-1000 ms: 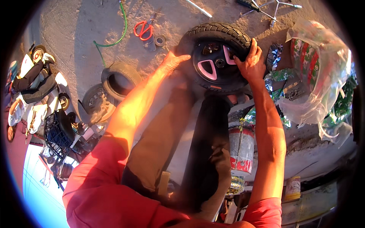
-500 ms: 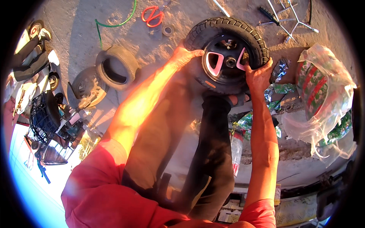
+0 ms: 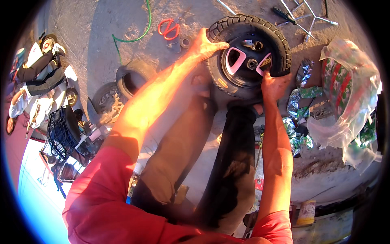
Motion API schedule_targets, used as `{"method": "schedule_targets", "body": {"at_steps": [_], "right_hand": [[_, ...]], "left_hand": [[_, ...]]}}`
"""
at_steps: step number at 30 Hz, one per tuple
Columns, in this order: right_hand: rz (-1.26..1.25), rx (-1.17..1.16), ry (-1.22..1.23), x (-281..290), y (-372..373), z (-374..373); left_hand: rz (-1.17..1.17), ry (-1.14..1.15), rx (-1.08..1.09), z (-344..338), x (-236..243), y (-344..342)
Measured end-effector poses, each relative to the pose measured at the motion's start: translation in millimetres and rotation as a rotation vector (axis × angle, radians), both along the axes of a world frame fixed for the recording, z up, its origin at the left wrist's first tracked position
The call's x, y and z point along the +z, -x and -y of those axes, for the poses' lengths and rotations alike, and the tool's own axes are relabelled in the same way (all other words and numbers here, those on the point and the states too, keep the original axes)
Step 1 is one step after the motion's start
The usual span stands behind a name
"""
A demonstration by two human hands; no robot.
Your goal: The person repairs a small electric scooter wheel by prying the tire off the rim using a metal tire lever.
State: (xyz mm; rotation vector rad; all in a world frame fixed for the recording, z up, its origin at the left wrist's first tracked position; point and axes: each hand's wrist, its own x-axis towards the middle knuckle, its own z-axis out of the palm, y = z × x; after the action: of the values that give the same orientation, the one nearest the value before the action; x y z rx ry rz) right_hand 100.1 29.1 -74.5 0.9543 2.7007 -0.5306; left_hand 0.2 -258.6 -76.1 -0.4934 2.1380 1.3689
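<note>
The left grip (image 3: 205, 45) clasps the black wheel (image 3: 252, 64) at its left edge, thumb across the sidewall; the right grip (image 3: 275, 84) grasps its lower right edge, so it lies between both. Left of the wheel are red-handled scissors (image 3: 167, 31); lower left, a loose tyre (image 3: 136, 68); right, a plastic-wrapped bundle (image 3: 341, 87)

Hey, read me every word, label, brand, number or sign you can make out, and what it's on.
None can be read.
Orange oblong mark on the black rubber tyre: too small to read.
Red-and-green patterned bundle in the clear plastic bag: any lettering is too blurred to read.
</note>
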Motion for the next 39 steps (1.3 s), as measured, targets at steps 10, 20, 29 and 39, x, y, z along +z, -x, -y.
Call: {"method": "schedule_targets", "body": {"at_steps": [10,20,29,39], "right_hand": [[0.152,-0.423,0.062,9.3,3.8,37.2],[0.156,-0.389,-0.012,-3.9,-7.0,24.1],[0.236,-0.470,0.148,30.5,-20.7,41.0],[0.303,-0.739,0.542,36.7,-91.6,66.4]], "left_hand": [[0.064,-0.431,0.125,-14.8,34.3,-15.0],[0.237,0.048,0.240,-41.9,47.0,-45.2],[0.317,-0.042,0.073,-26.0,55.7,-7.9],[-0.069,0.260,-0.426,-3.5,-5.7,15.8]]}}
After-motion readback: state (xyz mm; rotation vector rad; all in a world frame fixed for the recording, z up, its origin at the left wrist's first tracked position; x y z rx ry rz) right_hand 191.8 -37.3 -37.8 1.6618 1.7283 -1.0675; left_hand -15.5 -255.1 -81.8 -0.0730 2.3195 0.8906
